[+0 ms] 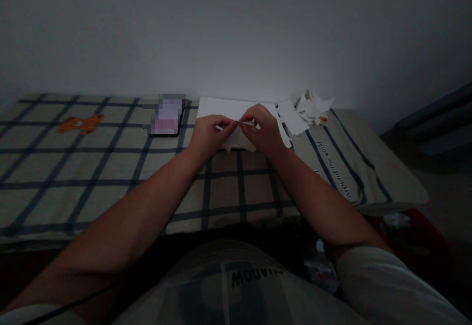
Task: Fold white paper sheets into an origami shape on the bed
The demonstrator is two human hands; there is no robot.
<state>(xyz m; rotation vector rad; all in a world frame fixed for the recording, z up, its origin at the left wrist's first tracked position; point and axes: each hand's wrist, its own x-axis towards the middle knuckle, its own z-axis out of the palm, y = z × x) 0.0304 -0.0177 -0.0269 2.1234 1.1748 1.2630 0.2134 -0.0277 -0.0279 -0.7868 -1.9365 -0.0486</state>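
Observation:
My left hand (210, 132) and my right hand (268, 128) meet in front of me, each with thumb and fingertips pinched on a small piece of white paper (239, 140). The paper hangs down between the hands with pointed lower corners, and the fingers cover part of its upper edge. Beneath and behind the hands, a white sheet or pad of paper (219, 106) lies on the table. Just beyond my right hand is a loose white paper piece (293, 117), beside a crumpled or folded heap of white paper (313, 106).
A checked cloth (239, 192) covers the table, which meets a pale wall (236, 35). To the left lie a phone (165, 118) and an orange bear-shaped piece (80, 124). Low at the right are a red container (427, 236) and some clear plastic (320, 268).

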